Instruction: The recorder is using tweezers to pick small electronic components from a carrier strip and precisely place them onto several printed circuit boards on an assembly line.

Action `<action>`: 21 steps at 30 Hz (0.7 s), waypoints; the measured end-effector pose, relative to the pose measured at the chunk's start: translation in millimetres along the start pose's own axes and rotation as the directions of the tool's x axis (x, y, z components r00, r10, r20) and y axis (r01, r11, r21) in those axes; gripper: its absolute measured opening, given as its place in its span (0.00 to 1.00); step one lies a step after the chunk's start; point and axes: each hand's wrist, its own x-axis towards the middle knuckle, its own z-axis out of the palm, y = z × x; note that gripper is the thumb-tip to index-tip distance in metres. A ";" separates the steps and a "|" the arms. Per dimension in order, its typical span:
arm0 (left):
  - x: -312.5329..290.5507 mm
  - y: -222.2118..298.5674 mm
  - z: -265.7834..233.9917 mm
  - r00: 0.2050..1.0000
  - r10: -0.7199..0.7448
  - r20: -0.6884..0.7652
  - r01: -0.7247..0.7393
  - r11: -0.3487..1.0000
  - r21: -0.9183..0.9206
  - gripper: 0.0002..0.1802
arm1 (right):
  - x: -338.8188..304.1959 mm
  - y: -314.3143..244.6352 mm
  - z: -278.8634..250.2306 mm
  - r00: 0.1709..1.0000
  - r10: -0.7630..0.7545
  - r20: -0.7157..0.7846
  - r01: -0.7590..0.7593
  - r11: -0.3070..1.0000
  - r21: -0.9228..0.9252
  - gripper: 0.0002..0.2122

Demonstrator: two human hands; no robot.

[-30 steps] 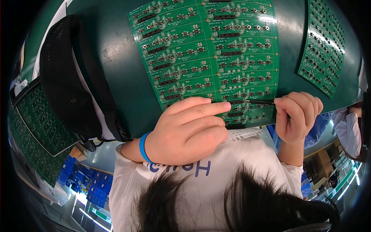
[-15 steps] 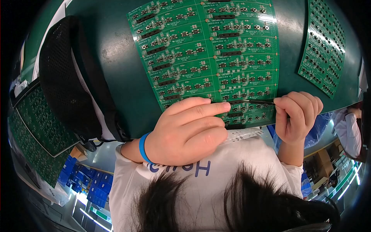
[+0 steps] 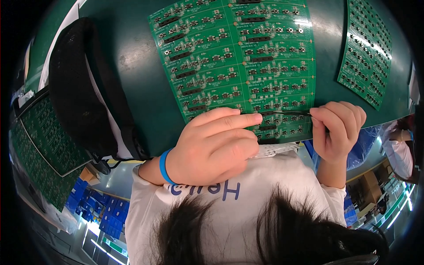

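Note:
A large green circuit board panel (image 3: 216,95) carries rows of small switches and long black connectors. My left hand (image 3: 221,141), with a blue wristband, rests over the panel's near edge with its fingers stretched out. Its index fingertip touches or nearly touches a black connector close to that edge. In my right hand (image 3: 338,128), at the panel's near right corner, a pair of dark thin tweezers (image 3: 293,112) is pinched between thumb and fingers. The tweezers point left along the board, their tips beside my left index finger. The exact contact there is too small to tell.
Another green board panel (image 3: 366,53) lies at the right on the dark green table (image 3: 132,57). A black mesh bag or cap-like item (image 3: 77,88) sits at the left. Beyond it are further boards (image 3: 46,137). Blue bins (image 3: 106,212) stand behind me; part of another person (image 3: 397,145) shows far right.
The view has shifted slightly. Both hands keep nearly the same pose on the panel, and the tweezers stay in my right hand beside the left index finger.

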 end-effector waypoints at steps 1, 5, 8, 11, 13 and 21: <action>-0.3 -0.1 -0.5 1.000 -0.009 -0.005 0.009 1.000 -0.013 0.15 | 0.9 0.4 0.8 0.999 -0.021 0.029 0.022 1.000 -0.021 0.08; 2.7 0.0 -1.1 0.997 -0.073 -0.021 0.071 0.995 -0.066 0.16 | -1.9 2.9 -0.7 1.000 -0.006 -0.008 0.007 0.999 0.037 0.08; 3.5 3.7 -8.0 0.993 -0.113 -0.042 0.106 0.985 -0.134 0.17 | -12.5 -1.1 -2.8 0.927 0.300 -0.224 -0.184 0.886 0.426 0.08; -8.4 7.3 0.6 0.945 -0.237 -0.225 0.137 0.912 -0.387 0.18 | -5.7 -3.0 -13.8 0.990 0.013 -0.139 0.031 0.950 0.312 0.09; -12.4 5.1 1.3 0.893 -0.332 -0.304 0.129 0.836 -0.534 0.21 | -4.2 -4.2 -8.4 0.991 -0.019 -0.135 0.051 0.971 0.234 0.09; -9.2 12.7 1.6 0.851 -0.410 -0.328 0.101 0.740 -0.665 0.22 | 0.6 -7.9 -7.0 0.996 -0.057 -0.070 0.061 0.997 0.054 0.09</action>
